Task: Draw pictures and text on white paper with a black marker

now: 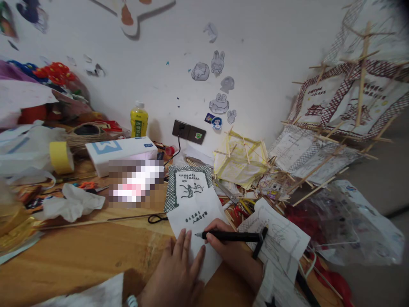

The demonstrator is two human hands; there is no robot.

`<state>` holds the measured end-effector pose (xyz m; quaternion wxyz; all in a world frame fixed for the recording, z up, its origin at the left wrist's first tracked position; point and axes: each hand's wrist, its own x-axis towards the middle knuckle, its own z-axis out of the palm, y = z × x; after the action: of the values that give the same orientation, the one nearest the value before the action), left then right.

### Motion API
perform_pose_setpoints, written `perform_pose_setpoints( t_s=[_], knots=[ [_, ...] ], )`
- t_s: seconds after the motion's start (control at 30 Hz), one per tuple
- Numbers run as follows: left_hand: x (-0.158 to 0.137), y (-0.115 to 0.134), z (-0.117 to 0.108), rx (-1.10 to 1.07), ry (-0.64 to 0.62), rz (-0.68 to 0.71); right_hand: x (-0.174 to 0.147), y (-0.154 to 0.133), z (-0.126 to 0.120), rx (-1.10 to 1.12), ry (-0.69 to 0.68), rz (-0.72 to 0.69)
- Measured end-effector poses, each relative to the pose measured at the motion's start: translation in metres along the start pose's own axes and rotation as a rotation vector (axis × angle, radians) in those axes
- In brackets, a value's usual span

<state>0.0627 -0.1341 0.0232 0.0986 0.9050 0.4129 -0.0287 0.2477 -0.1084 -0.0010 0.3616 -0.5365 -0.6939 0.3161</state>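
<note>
My left hand (180, 266) lies flat with its fingers spread on a white sheet of paper (204, 251), pressing it against the wooden table. Between the fingers of my right hand (220, 238) is a black pen (234, 236), its grey tip pointing left, just over the paper beside my left fingers. I cannot tell whether the tip touches. Handwritten characters stand near the top of the sheet. Beyond it, partly covered by it, lies a drawing (191, 183) with a dark cross-hatched border, lines of writing and sketched figures.
At the right are drawn-on papers (281, 234), a clear plastic bag (361, 230) and stick-framed paper kites (345, 98). A white box (121, 151), a yellow drink bottle (139, 119), a yellow tape roll (60, 157) and crumpled tissue (75, 202) stand or lie leftward. A thin stick (105, 221) crosses the table.
</note>
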Motion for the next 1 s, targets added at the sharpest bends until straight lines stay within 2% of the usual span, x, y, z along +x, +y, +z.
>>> perform_pose_setpoints(
  t_s=[0.43,0.67,0.87,1.0],
  knots=[
    [0.000,0.000,0.003,-0.021,0.051,0.025,-0.001,-0.011,0.002,-0.025,0.001,0.038],
    [0.002,-0.004,0.009,-0.023,0.072,0.038,-0.002,-0.006,0.001,0.002,-0.010,0.027],
    [0.000,-0.001,0.001,0.003,0.018,0.038,-0.003,-0.008,-0.002,-0.055,-0.019,0.026],
    [0.000,-0.001,0.001,-0.030,0.067,0.051,-0.004,-0.009,-0.003,-0.032,-0.019,0.024]
  ],
)
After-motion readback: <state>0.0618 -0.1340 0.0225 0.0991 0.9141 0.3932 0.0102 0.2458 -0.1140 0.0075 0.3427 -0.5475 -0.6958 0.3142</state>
